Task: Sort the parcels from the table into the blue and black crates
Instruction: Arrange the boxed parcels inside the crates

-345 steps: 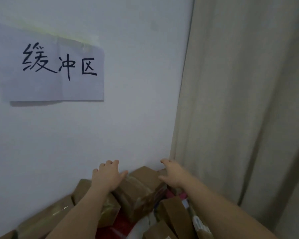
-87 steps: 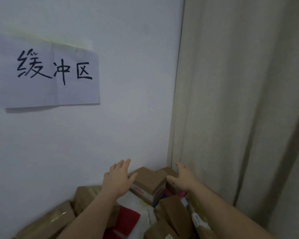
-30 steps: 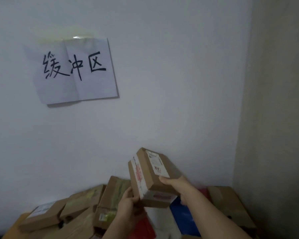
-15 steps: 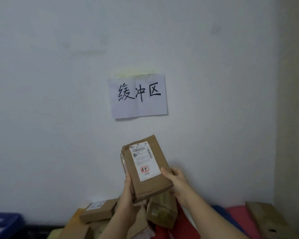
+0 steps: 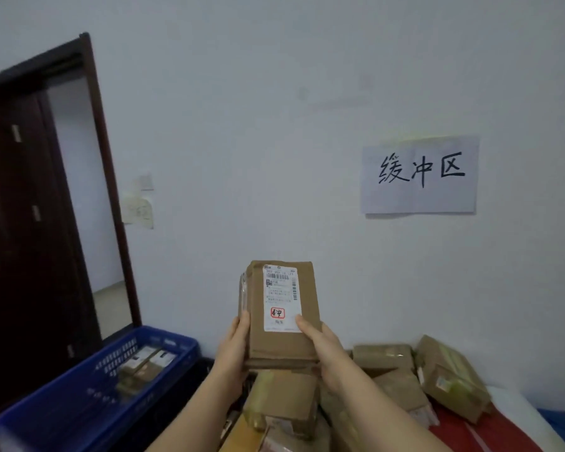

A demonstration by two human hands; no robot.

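The small print on the white shipping label (image 5: 280, 298) of the held brown cardboard parcel (image 5: 282, 316) is too blurred to read. The blue plastic lattice crate (image 5: 88, 386) runs off the bottom-left edge, and the piled brown parcels (image 5: 402, 383) hide the table.

Parcel (image 5: 282, 316) upright between hands; crate (image 5: 88, 386) lower left; parcel pile (image 5: 405, 380) below, right; sign (image 5: 419, 176) upper right.
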